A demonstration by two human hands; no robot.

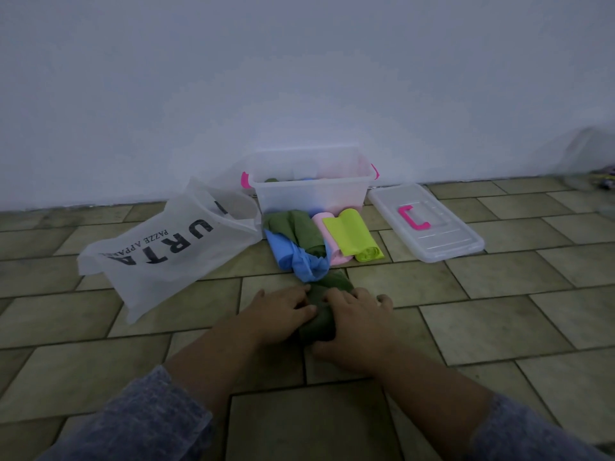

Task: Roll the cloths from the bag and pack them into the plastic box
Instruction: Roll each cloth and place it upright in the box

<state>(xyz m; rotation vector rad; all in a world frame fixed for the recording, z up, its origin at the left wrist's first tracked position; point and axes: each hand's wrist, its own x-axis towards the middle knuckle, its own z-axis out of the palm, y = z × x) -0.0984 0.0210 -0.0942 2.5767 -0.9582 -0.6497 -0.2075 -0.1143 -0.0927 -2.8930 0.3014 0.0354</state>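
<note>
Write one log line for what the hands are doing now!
step: rolling | left hand, right hand: grip dark green cloth on floor | plastic box: open, lid beside it

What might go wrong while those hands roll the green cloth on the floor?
The dark green cloth, held by the left hand and right hand, may unroll if released. Its far end lies against the crumpled blue cloth, which might get caught in the roll.

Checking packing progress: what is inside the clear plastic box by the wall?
Inside the clear plastic box, a dark green roll, a blue piece and pale pink cloth show; its frosted walls blur anything lower.
</note>
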